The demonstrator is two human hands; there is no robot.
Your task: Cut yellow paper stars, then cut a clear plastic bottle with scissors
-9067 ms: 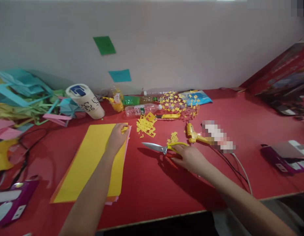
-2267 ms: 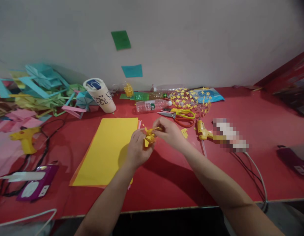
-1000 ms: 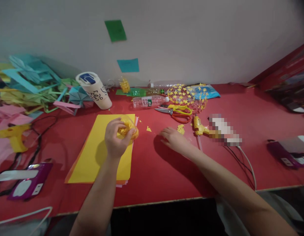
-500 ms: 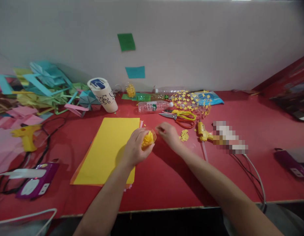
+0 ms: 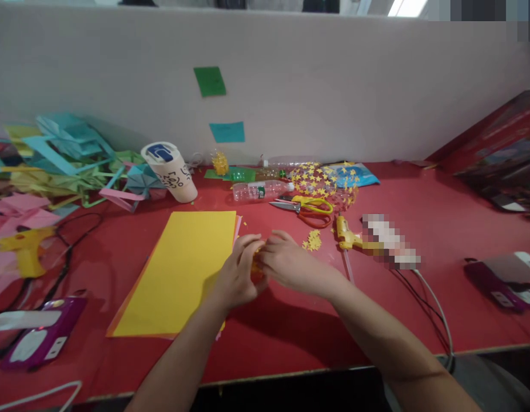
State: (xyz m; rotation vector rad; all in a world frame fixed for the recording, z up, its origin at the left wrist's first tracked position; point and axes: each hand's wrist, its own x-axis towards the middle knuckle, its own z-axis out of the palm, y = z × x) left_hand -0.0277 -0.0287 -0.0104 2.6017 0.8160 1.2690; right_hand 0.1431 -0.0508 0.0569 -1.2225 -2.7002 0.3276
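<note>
My left hand (image 5: 239,274) is wrapped round a small, clear, rounded plastic piece with yellow bits (image 5: 258,266), held above the red table. Over its top, my right hand (image 5: 288,260) has its fingers bent and pressed together. Its fingertips are hidden, so whatever they may pinch does not show. Just right of my right hand lies a small pile of yellow paper stars (image 5: 313,241). A stack of yellow paper (image 5: 174,274) lies left of my hands, partly behind my left forearm.
Behind my hands lie scissors (image 5: 314,205), a clear bottle (image 5: 256,191) and clear plastic covered in yellow stars (image 5: 314,178). A yellow glue gun (image 5: 343,233) rests to the right, another glue gun (image 5: 28,252) at left. A white tumbler (image 5: 172,177) stands near folded paper shapes (image 5: 71,146).
My right hand has moved left, from beside the plastic piece onto its top, now hiding much of it. The camera view has shifted slightly.
</note>
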